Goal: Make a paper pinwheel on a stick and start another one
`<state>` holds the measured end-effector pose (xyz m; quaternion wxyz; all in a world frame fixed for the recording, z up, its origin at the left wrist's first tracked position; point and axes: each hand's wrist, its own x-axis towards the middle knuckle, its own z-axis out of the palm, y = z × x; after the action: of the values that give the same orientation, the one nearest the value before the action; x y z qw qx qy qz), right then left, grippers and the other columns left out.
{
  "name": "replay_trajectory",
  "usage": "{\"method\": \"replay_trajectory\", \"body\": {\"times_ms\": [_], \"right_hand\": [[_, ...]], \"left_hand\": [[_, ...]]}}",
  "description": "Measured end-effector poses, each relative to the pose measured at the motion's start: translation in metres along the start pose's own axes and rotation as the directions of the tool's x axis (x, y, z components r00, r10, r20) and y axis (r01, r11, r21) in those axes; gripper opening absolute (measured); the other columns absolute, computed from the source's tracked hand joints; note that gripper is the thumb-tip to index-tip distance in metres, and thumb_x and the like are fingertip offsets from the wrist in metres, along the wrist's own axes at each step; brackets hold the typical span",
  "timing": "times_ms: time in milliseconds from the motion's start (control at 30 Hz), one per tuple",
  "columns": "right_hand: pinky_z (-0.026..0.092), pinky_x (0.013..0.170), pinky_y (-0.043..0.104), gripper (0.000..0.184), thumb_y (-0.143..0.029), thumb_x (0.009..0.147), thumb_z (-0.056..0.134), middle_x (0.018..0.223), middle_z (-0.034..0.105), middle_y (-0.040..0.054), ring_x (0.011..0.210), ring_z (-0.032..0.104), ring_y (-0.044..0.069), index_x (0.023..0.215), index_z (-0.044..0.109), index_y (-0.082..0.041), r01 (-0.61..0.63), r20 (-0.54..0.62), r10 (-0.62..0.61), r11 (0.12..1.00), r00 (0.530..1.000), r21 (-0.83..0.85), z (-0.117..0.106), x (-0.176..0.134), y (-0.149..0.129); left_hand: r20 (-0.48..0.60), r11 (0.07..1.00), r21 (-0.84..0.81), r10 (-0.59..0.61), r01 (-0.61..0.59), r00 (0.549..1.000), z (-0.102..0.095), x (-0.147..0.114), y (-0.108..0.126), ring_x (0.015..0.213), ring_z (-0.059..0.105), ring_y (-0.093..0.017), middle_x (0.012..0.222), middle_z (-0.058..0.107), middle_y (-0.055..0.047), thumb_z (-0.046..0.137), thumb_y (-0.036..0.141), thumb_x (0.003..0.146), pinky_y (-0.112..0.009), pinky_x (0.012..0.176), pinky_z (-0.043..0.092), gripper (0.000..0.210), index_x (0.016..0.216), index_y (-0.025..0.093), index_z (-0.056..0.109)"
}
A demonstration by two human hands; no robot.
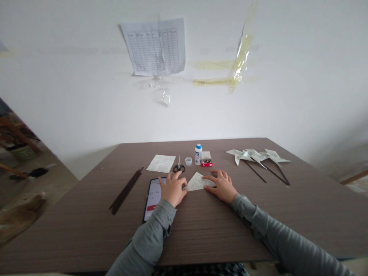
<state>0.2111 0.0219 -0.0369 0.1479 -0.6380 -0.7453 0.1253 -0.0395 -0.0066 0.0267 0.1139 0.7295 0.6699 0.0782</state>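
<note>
A folded sheet of printed paper (197, 182), roughly a triangle, lies on the table between my hands. My left hand (173, 189) is at its left corner, thumb and forefinger closed on the tip, the other fingers spread. On the paper's right side rests my right hand (222, 186); its forefinger and thumb are stretched out with a gap between them, touching the paper. A phone (153, 194) showing a timer lies partly under my left hand and wrist. Just beyond my left hand are scissors (179, 165) with black handles.
A square paper sheet (161, 163), dark thin sticks (126, 191), a small clear cap (188, 161), a blue-capped white bottle (198, 154) and a red box (206, 162) of small metal pieces surround the work. Paper pinwheels (253, 155) on sticks lie right. A wall (184, 122) stands behind.
</note>
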Motion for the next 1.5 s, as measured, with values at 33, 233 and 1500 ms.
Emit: {"method": "replay_trajectory", "body": {"times_ms": [33,233,1500], "right_hand": [[0.049,0.147,0.074,0.050,-0.051,0.115,0.089,0.181,0.073,0.0118,0.175,0.059,0.048,0.165,0.092,-0.051,-0.003,0.007,0.003,1.000,1.000,0.001,0.000,0.000,0.000],[0.048,0.148,0.072,0.049,-0.052,0.117,0.088,0.182,0.072,0.0103,0.176,0.059,0.047,0.166,0.092,-0.053,-0.009,0.011,0.009,1.000,1.000,-0.007,0.000,0.000,0.003],[0.049,0.150,0.069,0.049,-0.045,0.115,0.092,0.179,0.076,0.0140,0.174,0.065,0.050,0.164,0.092,-0.044,-0.027,-0.072,0.024,0.999,0.997,-0.043,0.010,-0.006,-0.019]], "left_hand": [[0.004,1.000,0.001,0.000,0.000,1.000,-0.001,0.000,-0.001,0.193,0.049,-0.050,0.201,0.067,-0.004,0.089,0.019,0.113,-0.102,0.154,0.025,0.014,0.113,0.032,0.095],[0.007,1.000,0.010,0.001,-0.001,1.000,-0.009,-0.002,-0.009,0.192,0.050,-0.052,0.202,0.066,-0.002,0.091,0.017,0.110,-0.103,0.150,0.032,0.019,0.116,0.034,0.096],[0.004,0.998,0.009,0.057,-0.057,0.998,0.018,0.012,0.019,0.186,0.054,-0.050,0.195,0.068,-0.013,0.096,0.043,0.114,-0.095,0.156,0.032,0.028,0.141,0.035,0.096]]}}
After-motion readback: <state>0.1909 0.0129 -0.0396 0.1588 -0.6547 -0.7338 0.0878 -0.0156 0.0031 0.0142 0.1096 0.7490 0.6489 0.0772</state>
